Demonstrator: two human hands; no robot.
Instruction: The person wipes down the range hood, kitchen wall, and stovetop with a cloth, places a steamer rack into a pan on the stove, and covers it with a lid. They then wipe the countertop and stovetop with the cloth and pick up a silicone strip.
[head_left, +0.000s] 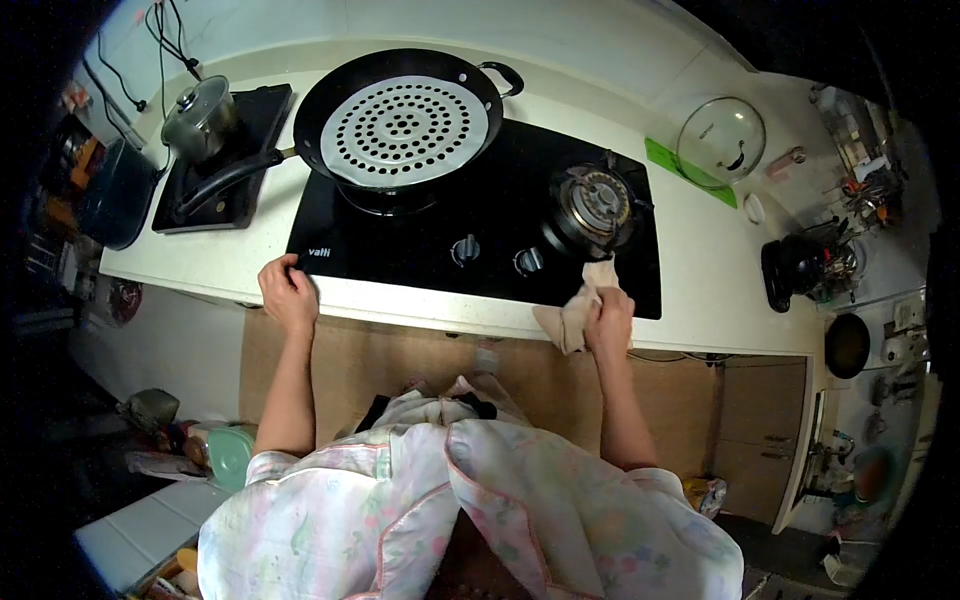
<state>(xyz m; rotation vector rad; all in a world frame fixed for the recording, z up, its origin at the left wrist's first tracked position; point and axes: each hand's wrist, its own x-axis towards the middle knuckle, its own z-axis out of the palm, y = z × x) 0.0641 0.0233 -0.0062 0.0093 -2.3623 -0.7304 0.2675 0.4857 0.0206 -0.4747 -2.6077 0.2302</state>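
A beige cloth [572, 318] is bunched in my right hand [608, 318], at the front edge of the black gas stove [480, 222], just below the right burner [597, 205]. The cloth's upper end touches the glass near that burner. My left hand [288, 291] rests on the white counter edge by the stove's front left corner, its fingers curled; whether anything is under them is hidden. Two knobs [466, 250] sit on the glass between my hands. Over the left burner stands a large black wok [312, 125] with a perforated metal steamer plate [404, 128] in it.
A lidded pot [202, 122] stands on a black cooktop [262, 125] at the left, under the wok's long handle [228, 183]. At the right are a glass lid [722, 140], a green strip [688, 172] and a black appliance [790, 270]. Cables hang at the upper left.
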